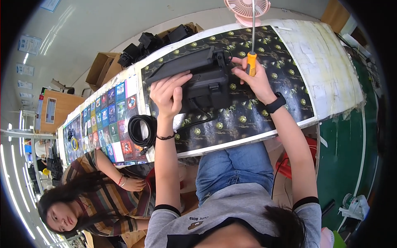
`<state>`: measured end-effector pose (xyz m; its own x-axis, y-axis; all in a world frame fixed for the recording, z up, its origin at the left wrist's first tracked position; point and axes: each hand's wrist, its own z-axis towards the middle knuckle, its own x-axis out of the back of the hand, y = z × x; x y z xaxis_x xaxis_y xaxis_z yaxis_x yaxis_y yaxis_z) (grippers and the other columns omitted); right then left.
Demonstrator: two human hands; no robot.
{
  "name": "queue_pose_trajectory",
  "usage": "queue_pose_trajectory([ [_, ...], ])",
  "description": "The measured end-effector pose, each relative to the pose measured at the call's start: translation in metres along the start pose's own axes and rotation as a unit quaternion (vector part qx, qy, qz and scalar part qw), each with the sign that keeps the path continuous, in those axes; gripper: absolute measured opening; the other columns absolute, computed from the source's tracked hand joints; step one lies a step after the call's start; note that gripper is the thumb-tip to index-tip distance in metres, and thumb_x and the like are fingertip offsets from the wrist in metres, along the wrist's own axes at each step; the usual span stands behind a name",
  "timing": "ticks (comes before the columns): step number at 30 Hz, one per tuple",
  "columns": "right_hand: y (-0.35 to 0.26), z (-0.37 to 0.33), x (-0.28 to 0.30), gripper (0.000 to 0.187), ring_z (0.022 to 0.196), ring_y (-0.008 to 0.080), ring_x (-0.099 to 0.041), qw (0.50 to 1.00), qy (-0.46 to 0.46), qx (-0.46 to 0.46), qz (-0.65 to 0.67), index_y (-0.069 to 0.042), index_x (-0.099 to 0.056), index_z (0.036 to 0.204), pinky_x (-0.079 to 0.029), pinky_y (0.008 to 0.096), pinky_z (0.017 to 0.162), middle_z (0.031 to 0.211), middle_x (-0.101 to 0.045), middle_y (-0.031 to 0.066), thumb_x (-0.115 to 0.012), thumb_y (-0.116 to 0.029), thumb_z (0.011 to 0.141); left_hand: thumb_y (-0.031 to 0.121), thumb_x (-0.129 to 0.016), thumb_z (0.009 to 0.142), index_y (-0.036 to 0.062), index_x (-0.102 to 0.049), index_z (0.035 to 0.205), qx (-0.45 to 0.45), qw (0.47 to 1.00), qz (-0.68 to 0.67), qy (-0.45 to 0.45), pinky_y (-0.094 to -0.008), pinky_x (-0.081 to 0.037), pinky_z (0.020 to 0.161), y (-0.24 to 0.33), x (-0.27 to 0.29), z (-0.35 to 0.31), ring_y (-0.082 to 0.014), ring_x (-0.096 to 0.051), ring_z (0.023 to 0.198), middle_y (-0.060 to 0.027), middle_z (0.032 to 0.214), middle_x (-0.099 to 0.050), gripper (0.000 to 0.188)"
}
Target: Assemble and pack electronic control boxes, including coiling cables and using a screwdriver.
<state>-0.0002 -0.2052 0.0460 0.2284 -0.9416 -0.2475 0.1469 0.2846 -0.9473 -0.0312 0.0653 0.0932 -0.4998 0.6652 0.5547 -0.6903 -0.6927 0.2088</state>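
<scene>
On the patterned black mat (244, 120) rests a black device (217, 84) with a flat panel (182, 64) tilted over a boxy body, and a black cable coming off it. My left hand (168, 93) is closed on the panel's near edge, its fingers lying along the panel's face. Held upright in my right hand (258, 80) is a screwdriver (251, 62) with an orange handle, its long shaft pointing away from me. The thumb and forefinger of that hand reach toward the device's right side, by a small round knob; whether they touch it I cannot tell.
A coiled black cable (142, 130) lies left of the mat, beside printed cards (105, 113). Beyond the table's far edge are a cardboard box (101, 70) and black units (144, 43). A pink fan (244, 12) stands at the far side. A co-worker (111, 190) sits at my left.
</scene>
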Motion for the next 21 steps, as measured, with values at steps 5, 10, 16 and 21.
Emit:
queue_pose_trajectory([
  [5, -0.004, -0.002, 0.000, 0.028, 0.112, 0.0167, -0.060, 0.999, 0.012, 0.032, -0.007, -0.009, -0.045, 0.082, -0.052, 0.0230, 0.071, 0.110, -0.063, 0.0102, -0.069, 0.004, 0.083, 0.028, -0.043, 0.095, 0.0106, -0.076, 0.085, -0.005, 0.999, -0.046, 0.000, -0.0324, -0.041, 0.091, 0.008, -0.004, -0.001, -0.0216, -0.067, 0.090, -0.0058, 0.088, -0.074, 0.039],
  [10, -0.007, -0.004, 0.001, 0.030, 0.098, 0.0138, -0.062, 0.999, 0.013, 0.041, 0.008, -0.008, -0.044, 0.080, -0.053, 0.0271, 0.081, 0.110, -0.065, 0.0124, -0.070, 0.007, 0.080, 0.028, -0.043, 0.094, 0.0095, -0.076, 0.085, -0.010, 0.999, -0.046, 0.017, -0.0332, -0.041, 0.091, 0.010, -0.007, -0.002, -0.0219, -0.067, 0.088, -0.0067, 0.087, -0.073, 0.039],
  [16, -0.001, -0.004, 0.000, 0.032, 0.096, 0.0132, -0.061, 0.990, 0.028, 0.134, -0.025, -0.010, -0.045, 0.085, -0.052, 0.0260, 0.079, 0.110, -0.064, 0.0099, -0.070, 0.008, 0.080, 0.027, -0.043, 0.094, 0.0100, -0.077, 0.086, -0.010, 0.999, -0.024, 0.021, -0.0324, -0.041, 0.090, 0.014, -0.010, -0.004, -0.0215, -0.067, 0.089, -0.0062, 0.088, -0.073, 0.039],
  [21, -0.001, -0.002, -0.002, 0.030, 0.102, 0.0189, -0.064, 0.992, 0.032, 0.124, -0.007, -0.007, -0.049, 0.083, -0.051, 0.0316, 0.086, 0.093, -0.063, 0.0055, -0.075, 0.005, 0.076, 0.028, -0.042, 0.093, 0.0122, -0.077, 0.088, -0.009, 1.000, -0.006, 0.021, -0.0317, -0.041, 0.090, 0.019, -0.010, -0.006, -0.0211, -0.066, 0.089, -0.0053, 0.088, -0.073, 0.038],
])
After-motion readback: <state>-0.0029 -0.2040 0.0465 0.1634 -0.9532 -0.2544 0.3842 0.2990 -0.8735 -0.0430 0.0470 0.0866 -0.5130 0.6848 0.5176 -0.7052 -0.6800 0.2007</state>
